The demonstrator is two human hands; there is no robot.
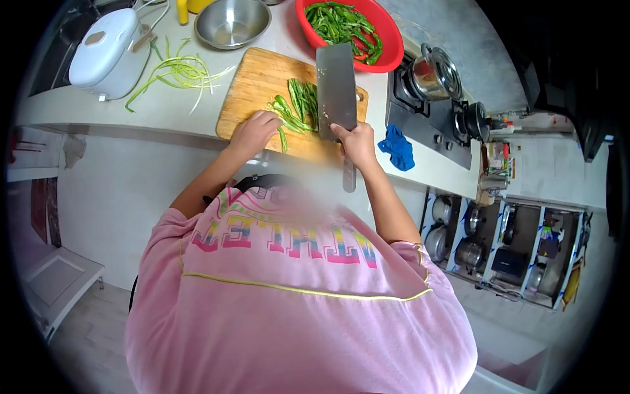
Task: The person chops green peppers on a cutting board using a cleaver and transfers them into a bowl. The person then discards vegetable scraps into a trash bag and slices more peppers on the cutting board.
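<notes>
My right hand (357, 146) is closed round the handle of a cleaver (336, 85), its index finger against the wide blade. The blade lies over the right part of a wooden cutting board (252, 72), with small pale bits stuck to it. Sliced green peppers (298, 98) lie on the board just left of the blade, partly hidden by it. At the board's near left, my left hand (258, 131) has its fingers curled together at the end of a green pepper piece (283, 139); the fingertips are partly hidden.
A red basin (392, 49) of cut peppers and a steel bowl (233, 25) stand behind the board. Green scallions (180, 72) and a white rice cooker (108, 56) are left. Right are a blue cloth (397, 148) and a stove (426, 125) with a steel pot (433, 73).
</notes>
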